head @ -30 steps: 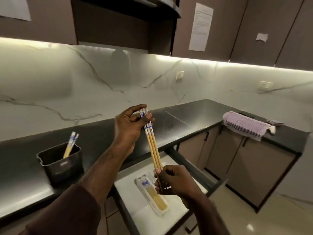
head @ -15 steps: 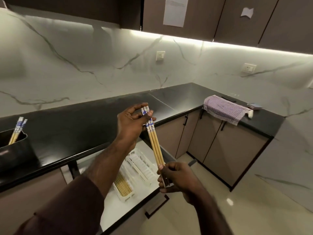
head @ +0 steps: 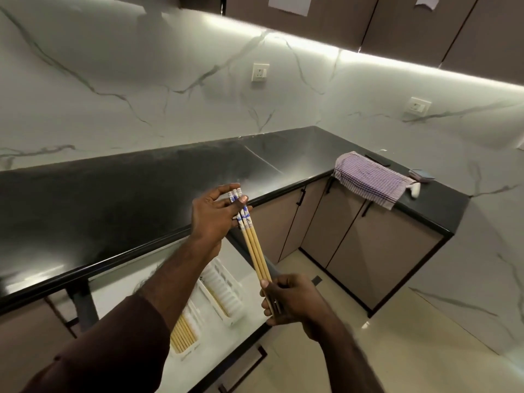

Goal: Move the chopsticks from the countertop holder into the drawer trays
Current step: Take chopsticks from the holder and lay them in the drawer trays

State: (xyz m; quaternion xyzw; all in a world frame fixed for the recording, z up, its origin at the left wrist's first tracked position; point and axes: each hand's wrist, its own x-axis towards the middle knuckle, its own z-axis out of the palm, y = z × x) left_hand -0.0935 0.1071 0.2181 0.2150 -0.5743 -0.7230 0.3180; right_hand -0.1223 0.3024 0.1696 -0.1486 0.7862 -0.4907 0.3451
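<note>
A small bundle of bamboo chopsticks [head: 255,248] with blue-and-white patterned tops is held between both hands, above the open drawer [head: 255,316]. My left hand [head: 215,215] pinches the patterned top ends with thumb and fingers. My right hand [head: 289,300] grips the thin lower ends. In the drawer lie two white trays: the left tray [head: 195,324] holds several chopsticks [head: 183,333], and the right tray [head: 226,293] is ribbed, its contents partly hidden by my left arm. The countertop holder is out of view.
A black countertop [head: 127,199] runs along the marble wall and turns right. A purple striped cloth [head: 368,180] hangs over its edge on the right, with small items behind it. Closed cabinet doors [head: 374,251] stand below; tiled floor lies to the right.
The view has swung right and down, so the black holder has left the frame and more of the drawer trays show. Both hands keep their hold on the chopsticks.
</note>
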